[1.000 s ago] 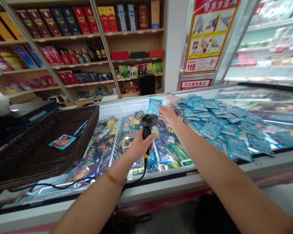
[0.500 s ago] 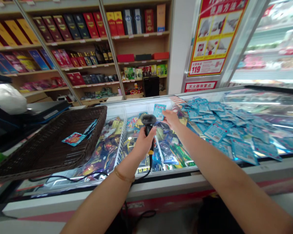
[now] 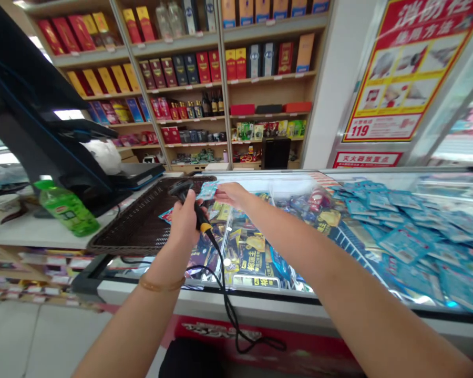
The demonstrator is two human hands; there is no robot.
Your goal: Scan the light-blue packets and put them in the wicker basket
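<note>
My left hand (image 3: 184, 218) is wrapped round the handle of a black barcode scanner (image 3: 202, 218), its head tilted up and to the left. A black cord hangs from the scanner's yellow-banded end. My right hand (image 3: 232, 194) pinches a small light-blue snack packet (image 3: 208, 190) close beside the scanner head, above the right rim of a brown woven basket (image 3: 132, 231). Inside the basket lies another packet (image 3: 166, 215), partly hidden behind my left hand. A large heap of similar blue packets (image 3: 402, 210) lies on the freezer's glass top at the right.
Below my hands is a chest freezer (image 3: 256, 296) with wire dividers and packaged goods. A green drink bottle (image 3: 68, 207) stands on the left counter by a black checkout machine (image 3: 35, 105). Shelves of boxes (image 3: 183, 71) line the back wall.
Both hands have moved left with the scanner and the blue packet, from over the freezer's middle to the basket's edge. The view has turned left, bringing the bottle and checkout machine into sight.
</note>
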